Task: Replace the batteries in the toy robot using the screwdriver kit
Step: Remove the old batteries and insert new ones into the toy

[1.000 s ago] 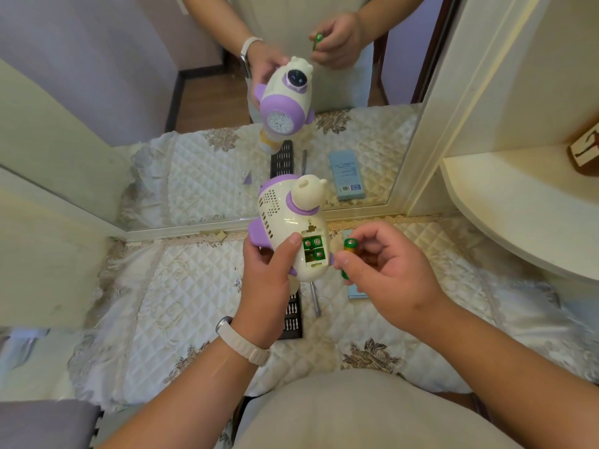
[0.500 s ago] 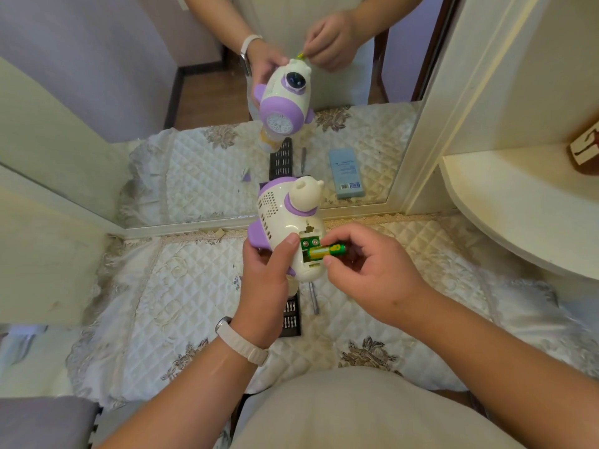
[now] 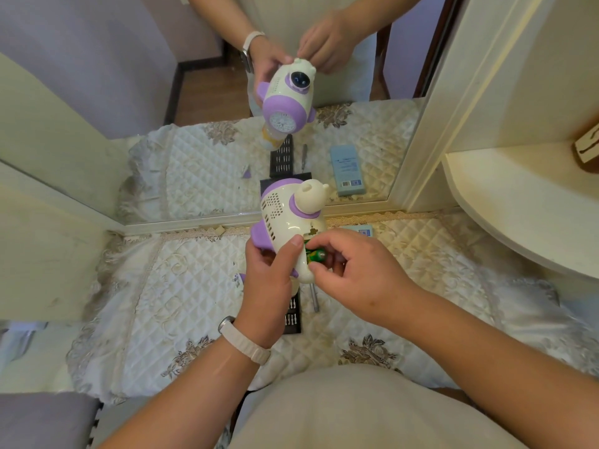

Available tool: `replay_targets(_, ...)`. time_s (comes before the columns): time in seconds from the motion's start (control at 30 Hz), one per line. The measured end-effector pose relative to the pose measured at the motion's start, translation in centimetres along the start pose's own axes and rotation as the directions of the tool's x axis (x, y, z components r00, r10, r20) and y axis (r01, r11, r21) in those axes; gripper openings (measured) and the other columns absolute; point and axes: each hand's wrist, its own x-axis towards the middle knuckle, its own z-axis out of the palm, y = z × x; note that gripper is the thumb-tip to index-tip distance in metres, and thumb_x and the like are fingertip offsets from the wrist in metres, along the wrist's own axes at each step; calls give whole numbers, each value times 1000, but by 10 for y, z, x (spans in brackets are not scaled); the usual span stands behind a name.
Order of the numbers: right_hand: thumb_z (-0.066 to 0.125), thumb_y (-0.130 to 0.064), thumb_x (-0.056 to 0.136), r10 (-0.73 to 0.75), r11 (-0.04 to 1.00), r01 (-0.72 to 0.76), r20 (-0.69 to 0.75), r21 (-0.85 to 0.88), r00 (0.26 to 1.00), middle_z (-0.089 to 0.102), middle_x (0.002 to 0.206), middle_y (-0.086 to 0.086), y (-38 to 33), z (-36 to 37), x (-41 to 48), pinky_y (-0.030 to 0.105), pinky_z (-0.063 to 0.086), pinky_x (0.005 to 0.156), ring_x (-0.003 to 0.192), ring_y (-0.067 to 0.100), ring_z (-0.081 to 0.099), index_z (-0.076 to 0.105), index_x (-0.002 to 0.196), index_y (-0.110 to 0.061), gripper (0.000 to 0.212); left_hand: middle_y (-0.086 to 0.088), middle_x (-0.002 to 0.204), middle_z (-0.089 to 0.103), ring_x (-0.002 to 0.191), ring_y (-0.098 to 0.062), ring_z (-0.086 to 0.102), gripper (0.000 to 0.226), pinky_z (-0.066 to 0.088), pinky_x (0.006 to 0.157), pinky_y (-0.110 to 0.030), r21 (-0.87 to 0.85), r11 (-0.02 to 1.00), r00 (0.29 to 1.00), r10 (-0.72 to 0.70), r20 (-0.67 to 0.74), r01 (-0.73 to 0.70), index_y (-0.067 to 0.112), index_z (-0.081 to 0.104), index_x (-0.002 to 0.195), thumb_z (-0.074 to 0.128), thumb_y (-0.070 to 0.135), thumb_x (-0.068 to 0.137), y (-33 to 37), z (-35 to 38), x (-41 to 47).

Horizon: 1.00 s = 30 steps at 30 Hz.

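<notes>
A cream and purple toy robot is held in the air with its back toward me by my left hand, whose thumb lies by the open battery compartment. My right hand pinches a green battery at that compartment, its end sticking out. The black screwdriver bit tray lies on the cloth below the toy, mostly hidden by my hands. A screwdriver lies beside it, partly covered.
A quilted cream cloth covers the table. A mirror stands behind it and reflects the toy, hands and kit. A blue box peeks out behind my right hand. A curved shelf juts in at the right.
My right hand brought the green battery from beside the toy to the open compartment, and now it sits partly in. The toy tilted slightly in my left hand.
</notes>
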Motion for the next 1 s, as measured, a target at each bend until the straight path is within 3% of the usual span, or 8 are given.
replay_targets(0.17, 68, -19, 83, -2, 999, 2, 10, 49, 1000, 56, 84, -8, 0, 4, 0, 27, 48, 65, 69, 11, 52, 62, 101, -27, 20, -12, 113, 69, 93, -21, 70, 58, 57, 72, -28, -47, 998, 999, -49, -11, 48, 14, 53, 125, 73, 35, 74, -2, -3, 3)
replay_targets(0.27, 69, -18, 83, -15, 996, 15, 6, 90, 1000, 56, 86, -9, 1, 9, 1, 23, 47, 63, 69, 14, 54, 62, 99, -29, 20, -21, 121, 68, 105, -35, 69, 68, 56, 67, -29, -124, 988, 996, -91, 1, 91, 5, 51, 133, 71, 38, 77, 1, -13, 4)
replay_targets(0.4, 65, -22, 86, -10, 995, 7, 27, 99, 1000, 56, 90, -12, 7, 23, 6, 18, 46, 64, 75, 12, 57, 64, 98, -25, 12, -14, 107, 73, 89, -26, 69, 53, 48, 67, -33, -207, 966, 988, -147, 52, 155, 10, 64, 122, 53, 49, 88, 0, -39, 7)
replay_targets(0.5, 55, -38, 89, 19, 999, -17, 92, -28, 996, 55, 101, -17, 20, 41, 11, 21, 47, 75, 92, 3, 55, 60, 109, -29, 22, -17, 119, 64, 109, -31, 57, 61, 42, 82, -41, -350, 909, 970, -242, -1, 227, 12, 60, 132, 44, 54, 91, -4, -68, 13)
replay_targets(0.57, 50, -46, 92, 43, 984, -13, 167, -179, 985, 53, 117, -16, 33, 56, 14, 27, 46, 87, 108, 2, 50, 55, 124, -28, 37, -17, 117, 65, 106, -33, 59, 61, 41, 86, -43, -381, 902, 971, -235, -43, 202, 13, 60, 134, 46, 53, 90, -8, -90, 18)
replay_targets(0.77, 48, -49, 95, 129, 902, 4, 279, -431, 952, 47, 139, -5, 51, 106, 24, 28, 36, 100, 127, 14, 42, 47, 138, -21, 52, -26, 139, 56, 120, -42, 57, 98, 49, 91, -49, -246, 960, 984, -160, -80, 136, 12, 50, 144, 76, 63, 65, -9, -151, 30)
replay_targets(0.9, 47, -46, 95, 181, 857, 17, 333, -515, 925, 51, 132, -1, 59, 150, 39, 30, 43, 93, 119, 18, 49, 48, 137, -19, 50, -8, 113, 75, 99, -24, 72, 34, 60, 72, -37, -227, 968, 992, -121, -38, 109, 26, 75, 115, 63, 37, 85, -10, -192, 47)
replay_targets(1.0, 49, -43, 94, 243, 848, -19, 356, -530, 902, 53, 125, 3, 61, 188, 54, 35, 47, 89, 115, 22, 52, 49, 135, -16, 49, -19, 122, 69, 109, -36, 68, 49, 60, 78, -42, -163, 978, 992, -127, 10, 127, 14, 61, 134, 54, 33, 89, -8, -220, 56)
